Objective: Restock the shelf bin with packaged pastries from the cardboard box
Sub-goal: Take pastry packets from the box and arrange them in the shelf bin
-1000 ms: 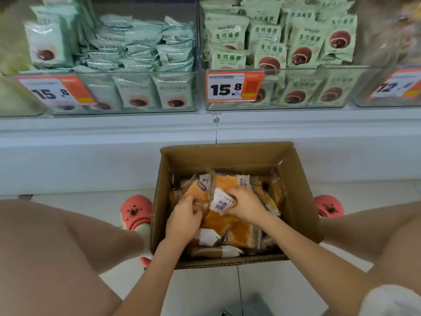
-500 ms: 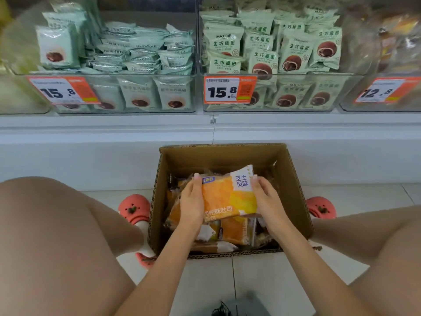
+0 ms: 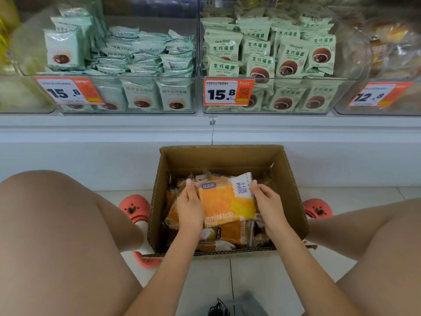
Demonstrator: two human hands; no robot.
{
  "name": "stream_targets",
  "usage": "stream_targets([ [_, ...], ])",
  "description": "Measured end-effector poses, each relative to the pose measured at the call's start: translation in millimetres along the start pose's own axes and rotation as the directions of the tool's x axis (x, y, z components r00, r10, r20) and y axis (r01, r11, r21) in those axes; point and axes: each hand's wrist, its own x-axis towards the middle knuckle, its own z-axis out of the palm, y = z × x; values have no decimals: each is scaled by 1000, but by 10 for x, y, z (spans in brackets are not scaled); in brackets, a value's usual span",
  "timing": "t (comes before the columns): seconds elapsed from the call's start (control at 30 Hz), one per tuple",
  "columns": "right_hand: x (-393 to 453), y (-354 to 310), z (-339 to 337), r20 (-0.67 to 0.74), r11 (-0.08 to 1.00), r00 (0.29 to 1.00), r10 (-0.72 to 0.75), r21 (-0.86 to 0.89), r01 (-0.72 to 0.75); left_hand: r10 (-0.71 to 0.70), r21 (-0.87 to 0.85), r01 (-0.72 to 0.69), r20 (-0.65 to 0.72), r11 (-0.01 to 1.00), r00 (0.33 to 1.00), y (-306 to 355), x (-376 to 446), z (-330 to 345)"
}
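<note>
two hands clamp one orange pastry pack [image 3: 224,199] at frame centre, over the cardboard box [image 3: 293,192]: left hand [image 3: 190,207] and right hand [image 3: 267,205] on opposite edges, long axis toward the shelf bins [image 3: 273,96] in the upper frame.

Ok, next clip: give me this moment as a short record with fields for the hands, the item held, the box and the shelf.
left hand: grips the pack's left edge
right hand: grips the pack's right edge
pack: orange pastry pack, held over the box
box: open cardboard, on the floor, more orange packs inside
bins: clear, hold green packs
price tag: reads 15.8
</note>
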Motion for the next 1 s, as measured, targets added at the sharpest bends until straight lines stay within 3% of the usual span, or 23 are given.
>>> stream_targets([
  [0.1, -65, 12, -44, 122, 997, 990, 71, -41, -66, -91, -73, 91, -3, 993, 996, 28, 73, -65],
  [0.2, -83, 27, -15, 113, 1000, 994, -5, 16, 4, -114, -84, 120, 76, 989, 991, 76, 101, -66],
  [0.33, -92, -24, -7, 125, 987, 992, 8, 157, -28, -228, -179, 255, 155, 950, 961, 78, 31, -48],
  [0.53, -104, -32, -16, 154, 971, 988, -15, 239, -22, -202, -330, 273, 234, 904, 951, 103, 18, -46],
  [0.63, -121, -32, -6, 186, 979, 982, -22, 204, -16, -193, -354, 255, 200, 900, 961, 80, 26, -77],
  [0.73, -125, 14, 15, 143, 994, 984, -110, 15, 109, -186, -206, 186, 20, 961, 982, 4, 59, -82],
  [0.83, -128, 98, 88, 74, 958, 970, -233, -154, 242, -5, 120, 26, -172, 992, 985, -13, 55, -56],
  [1.0, -117, 68, 99, 80, 979, 979, -189, -66, 194, 183, 229, -140, -179, 963, 967, 134, 36, -111],
])
